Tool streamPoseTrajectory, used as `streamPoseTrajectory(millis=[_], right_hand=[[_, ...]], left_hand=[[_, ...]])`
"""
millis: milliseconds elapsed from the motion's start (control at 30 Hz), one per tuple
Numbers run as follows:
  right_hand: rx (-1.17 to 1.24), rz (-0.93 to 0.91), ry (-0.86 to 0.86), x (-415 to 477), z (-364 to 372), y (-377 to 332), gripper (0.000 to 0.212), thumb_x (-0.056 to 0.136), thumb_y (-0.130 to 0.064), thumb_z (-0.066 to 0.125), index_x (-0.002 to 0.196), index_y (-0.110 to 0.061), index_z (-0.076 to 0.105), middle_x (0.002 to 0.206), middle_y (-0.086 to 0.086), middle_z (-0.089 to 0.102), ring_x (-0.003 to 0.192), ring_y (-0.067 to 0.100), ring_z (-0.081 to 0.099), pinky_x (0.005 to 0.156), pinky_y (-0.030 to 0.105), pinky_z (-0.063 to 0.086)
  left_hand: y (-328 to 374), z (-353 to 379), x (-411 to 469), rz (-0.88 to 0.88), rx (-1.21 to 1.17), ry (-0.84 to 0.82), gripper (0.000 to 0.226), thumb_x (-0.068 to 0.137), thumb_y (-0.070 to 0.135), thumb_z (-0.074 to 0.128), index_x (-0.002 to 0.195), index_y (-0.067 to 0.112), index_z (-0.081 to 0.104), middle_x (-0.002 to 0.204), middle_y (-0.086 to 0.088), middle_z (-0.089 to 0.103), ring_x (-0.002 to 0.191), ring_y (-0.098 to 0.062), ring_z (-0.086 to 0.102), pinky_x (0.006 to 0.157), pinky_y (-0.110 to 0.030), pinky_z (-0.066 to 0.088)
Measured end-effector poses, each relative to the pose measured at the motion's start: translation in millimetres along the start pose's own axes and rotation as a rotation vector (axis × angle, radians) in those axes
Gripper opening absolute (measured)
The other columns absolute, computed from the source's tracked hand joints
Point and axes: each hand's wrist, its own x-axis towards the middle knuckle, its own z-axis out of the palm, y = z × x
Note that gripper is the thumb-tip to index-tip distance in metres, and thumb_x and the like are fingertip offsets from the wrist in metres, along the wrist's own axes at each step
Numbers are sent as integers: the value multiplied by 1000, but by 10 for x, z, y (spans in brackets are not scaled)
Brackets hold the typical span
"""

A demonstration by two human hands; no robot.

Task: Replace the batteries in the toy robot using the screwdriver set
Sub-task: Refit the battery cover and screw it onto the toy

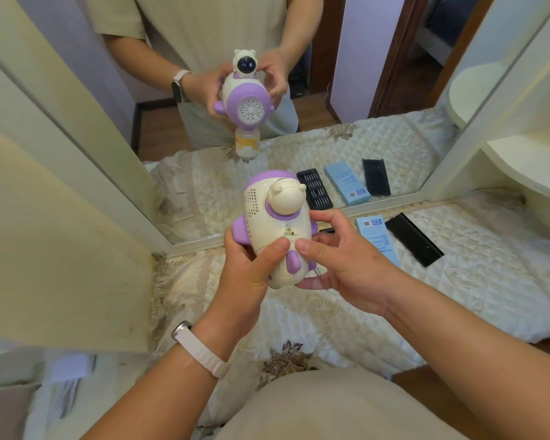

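I hold a cream and purple toy robot (275,217) in the air above the quilted tabletop, its back toward me. My left hand (251,271) grips its lower left side, thumb pressed on the body near a small latch. My right hand (340,258) grips the right side, thumb beside the left thumb, fingers curled round the body. A thin metal shaft (318,273) pokes out under the right hand; its handle is hidden. The black lid of the screwdriver set (414,239) and a light blue box (377,236) lie to the right. The bit tray shows only as a mirror reflection (315,187).
A large mirror (299,138) stands right behind the toy and reflects me, the toy and the set. A cream cabinet side (61,233) rises on the left and rounded shelves (527,160) on the right. The quilted cloth (473,281) covers the table.
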Motion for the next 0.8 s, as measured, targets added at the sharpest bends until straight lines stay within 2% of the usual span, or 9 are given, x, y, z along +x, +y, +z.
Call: streamPoseTrajectory(millis=[133,233,400,467,567,700,767,800], right_hand=[[29,17,-5,-16,-21,28,69,68,-25,78,129,-27,46,118,21,58,96,30,65,72,45,58],[24,24,-16,-28,-40,34,68,69,-24,76,129,-26,45,113,18,58,95,29,64,70,42,57],[-1,38,2,-36,-48,60,68,69,-24,76,129,-25,44,120,25,54,96,29,65,71,42,58],[-11,42,10,-44,-43,76,66,70,-23,76,129,-25,44,120,25,55,96,30,65,71,43,58],[8,40,24,-39,-34,108,57,78,-16,74,126,-26,46,112,21,57,93,28,65,71,44,58],[12,59,22,-9,-42,182,50,82,-15,72,123,-28,48,104,15,58,92,26,64,73,44,59],[-52,56,48,14,-46,235,46,86,-17,69,125,-31,48,107,17,60,91,22,65,73,40,59],[-107,53,67,33,-53,274,46,88,-20,68,127,-32,47,109,17,61,91,19,66,73,38,59]], left_hand=[[-36,2,-9,-8,11,14,83,67,35,81,137,13,42,128,-21,63,113,-38,66,81,-43,59],[-62,-12,-4,-10,22,20,82,66,35,82,135,12,44,128,-23,62,114,-40,65,80,-43,58],[-95,-27,11,-35,32,14,78,70,33,82,135,7,47,126,-25,64,114,-45,64,91,-65,53],[-111,-28,9,-37,40,2,72,72,31,81,133,7,50,123,-27,65,113,-47,63,91,-69,51],[-150,-58,21,-37,43,-8,68,75,29,81,132,5,52,121,-30,64,111,-50,63,89,-69,51],[-242,-94,42,-63,59,16,73,75,30,83,134,5,49,123,-30,64,110,-54,62,88,-70,51],[-309,-107,49,-64,82,45,72,75,32,83,133,5,50,122,-27,65,111,-49,64,86,-63,56],[-338,-110,55,-65,95,71,73,74,33,83,133,6,50,121,-26,65,111,-45,65,82,-55,59]])
